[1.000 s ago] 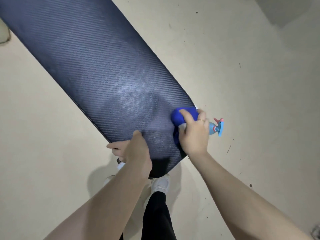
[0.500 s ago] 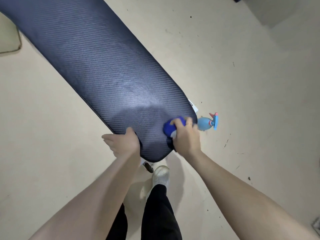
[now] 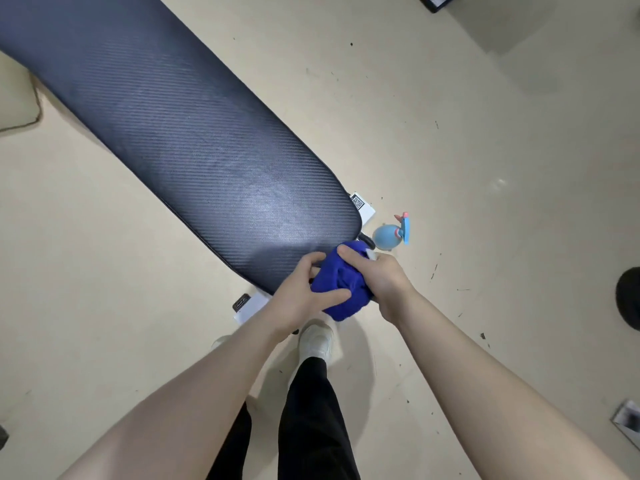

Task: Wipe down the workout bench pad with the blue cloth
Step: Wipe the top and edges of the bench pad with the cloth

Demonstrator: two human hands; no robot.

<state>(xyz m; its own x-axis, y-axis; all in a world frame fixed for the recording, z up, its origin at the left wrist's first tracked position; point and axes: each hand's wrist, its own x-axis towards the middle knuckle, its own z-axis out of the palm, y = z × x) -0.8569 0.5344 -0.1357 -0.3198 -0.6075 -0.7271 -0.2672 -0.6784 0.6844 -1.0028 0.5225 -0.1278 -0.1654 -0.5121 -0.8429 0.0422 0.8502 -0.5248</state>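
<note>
The long dark bench pad (image 3: 180,133) with a woven texture runs from the upper left down to the centre, its rounded near end just in front of me. A bunched blue cloth (image 3: 341,285) sits at that near end, off the pad's corner. My left hand (image 3: 304,299) grips the cloth from the left, thumb across it. From the right, my right hand (image 3: 384,282) closes on the same cloth, fingers over its top. Part of the cloth is hidden under both hands.
A light blue spray bottle (image 3: 389,235) with a pink trigger lies on the beige floor right of the pad's end. White bench frame parts (image 3: 251,304) show under the pad. My shoe (image 3: 317,341) and black trouser legs are below. A dark round object (image 3: 628,297) sits at the right edge.
My right hand pulled the cloth off the pad's end toward me. My left hand left the pad's near edge and took hold of the cloth too.
</note>
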